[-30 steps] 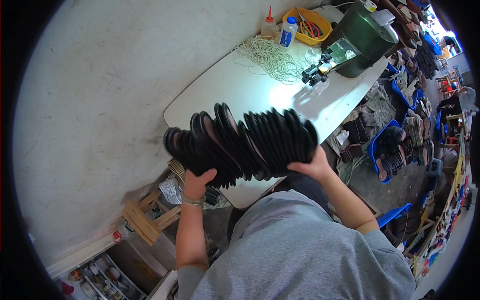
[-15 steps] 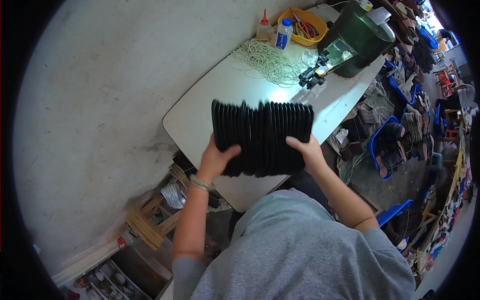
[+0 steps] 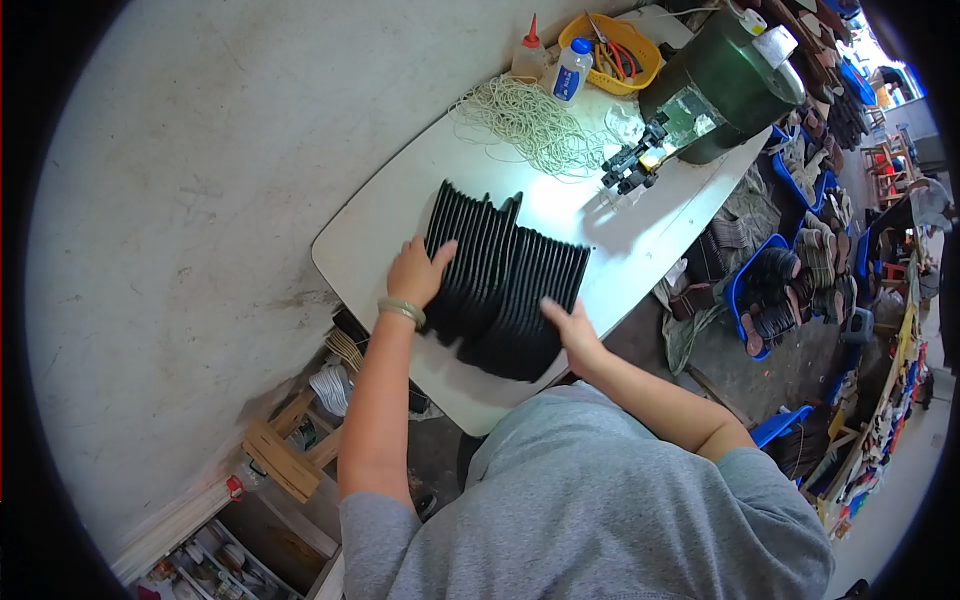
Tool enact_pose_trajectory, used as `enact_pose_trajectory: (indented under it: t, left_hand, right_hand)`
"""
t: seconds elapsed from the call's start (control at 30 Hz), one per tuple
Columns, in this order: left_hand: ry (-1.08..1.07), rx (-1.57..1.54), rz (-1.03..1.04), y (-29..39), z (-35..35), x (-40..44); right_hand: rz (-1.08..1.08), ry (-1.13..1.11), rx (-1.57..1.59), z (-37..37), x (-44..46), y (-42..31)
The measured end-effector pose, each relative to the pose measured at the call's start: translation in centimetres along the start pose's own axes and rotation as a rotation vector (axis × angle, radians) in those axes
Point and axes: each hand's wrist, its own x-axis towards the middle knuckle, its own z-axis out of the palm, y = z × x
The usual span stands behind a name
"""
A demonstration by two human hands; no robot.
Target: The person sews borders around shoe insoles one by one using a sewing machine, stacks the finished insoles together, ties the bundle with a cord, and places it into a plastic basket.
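Note:
A tight row of thin black shoe soles (image 3: 500, 290), standing on edge side by side, is pressed between my two hands over the white table (image 3: 375, 215). My left hand (image 3: 421, 272) grips the left end, thumb lying across the near face. At the right end, my right hand (image 3: 573, 333) clasps the soles with its thumb on top and the other fingers mostly hidden. The row slants down to the right, and a few soles near its middle stick up above the rest. Whether its underside touches the table I cannot tell.
Towards the back of the table lie a tangle of pale cord (image 3: 530, 125), a blue-capped bottle (image 3: 571, 75), a red-tipped bottle (image 3: 530, 58) and a yellow basket (image 3: 650, 65) of tools. A green drum (image 3: 715, 85) and a lamp (image 3: 635, 160) stand to their right. Blue baskets (image 3: 740, 300) hold soles on the floor.
The row of soles has tilted, its right end coming lower and nearer to me, and shifted a little left. Both hands moved along with it, still gripping the ends.

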Motion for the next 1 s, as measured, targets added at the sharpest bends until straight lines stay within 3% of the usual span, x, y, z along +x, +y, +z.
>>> enact_pose_trajectory:
  t: [0.03, 0.1, 0.17, 0.2, 0.3, 0.37, 0.4, 0.47, 0.5, 0.57, 0.6, 0.63, 0.7, 0.8, 0.9, 0.97, 1.0]
  left_hand:
    - [0.009, 0.093, 0.029, 0.8, -0.9, 1.2]
    - [-0.012, 0.133, 0.117, 1.7, -1.3, 1.8]
    - [-0.030, 0.172, 0.205, 3.5, -0.8, 1.2]
    - [-0.046, 0.186, 0.237, 4.0, -0.5, 0.6]
    - [-0.122, 0.121, 0.242, 5.6, -0.2, -0.9]
    - [0.046, 0.076, 0.427, 4.1, 1.5, -1.1]
    - [0.138, 0.051, 0.511, 3.5, 2.1, -1.4]
    - [0.308, 0.029, 0.529, 3.3, 1.4, -4.2]
    - [0.392, 0.025, 0.541, 3.0, 1.1, -6.0]
    - [0.503, -0.472, 0.177, 0.8, 2.4, -12.2]
    - [0.368, -0.539, -0.243, -2.7, 5.1, -16.3]
    - [0.101, -0.752, -0.455, -4.4, 5.9, -19.9]
    - [-0.581, -0.578, -0.613, -3.4, 5.4, -23.1]
    - [-0.158, -0.828, -0.094, -2.1, 11.3, -22.4]
    - [-0.066, -0.643, -0.044, -1.1, 11.0, -18.4]
    - [-0.004, -0.804, -0.252, -1.2, 9.0, -16.5]
    - [0.080, -0.767, -0.281, -2.2, 8.1, -15.2]
  right_hand:
    - [0.027, -0.068, -0.027, 0.9, -1.2, 0.0]
    - [0.430, -0.297, -0.125, 0.7, -4.1, -2.7]
    - [0.725, -0.550, -0.684, -1.7, -3.2, -3.2]
    - [-0.104, -0.659, -0.885, -4.4, -3.8, -0.4]
    - [-0.047, -0.976, -1.411, -0.7, -4.3, -12.0]
    - [-0.050, -0.621, -1.151, 4.4, -1.6, -15.9]
    - [-0.708, -0.513, -1.177, 5.4, 2.2, -14.2]
    - [-1.290, -0.479, -1.358, 8.6, 10.4, -12.0]
    - [-1.174, -0.619, -1.444, 8.9, 13.6, -10.6]
    - [-0.815, -0.726, -1.715, 9.6, 13.0, -12.4]
    - [-0.772, -0.662, -1.730, 8.9, 12.5, -12.7]
    - [-0.727, -0.594, -1.748, 7.3, 11.6, -12.9]
    - [-0.675, -0.488, -1.740, 5.7, 11.5, -13.2]
    - [-0.656, -0.388, -1.691, 5.0, 12.0, -13.2]
    - [-0.724, -0.345, -1.689, 5.2, 13.4, -13.2]
    - [-0.502, -0.333, -1.620, 4.7, 14.3, -14.5]
    - [-0.331, -0.450, -1.581, 4.1, 14.7, -14.7]
